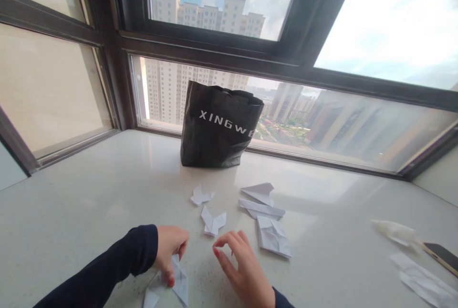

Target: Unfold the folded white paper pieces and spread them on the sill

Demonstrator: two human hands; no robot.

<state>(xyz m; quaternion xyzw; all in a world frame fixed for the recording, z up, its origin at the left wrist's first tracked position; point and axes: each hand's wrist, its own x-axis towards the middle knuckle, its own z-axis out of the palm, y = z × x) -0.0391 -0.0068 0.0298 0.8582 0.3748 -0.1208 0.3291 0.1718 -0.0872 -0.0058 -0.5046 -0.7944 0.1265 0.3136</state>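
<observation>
My left hand (171,246) is closed at the lower left, its thumb pressed on a folded white paper (181,282). This paper has pointed flaps, and its lower edge runs out of view. To the right, my right hand (239,262) hovers over the surface with thumb and index tips together in a pinch; I see nothing between them. Just beyond it lies a folded paper piece (213,223) with two raised arms. A similar smaller folded piece (201,196) lies farther back.
Right of centre lie a paper plane (259,192), a long folded paper (263,209) and a square folded paper (274,236). A black bag (218,141) stands by the window. At far right are a phone (442,256), a crumpled pale wrapper (397,231) and white paper (425,279).
</observation>
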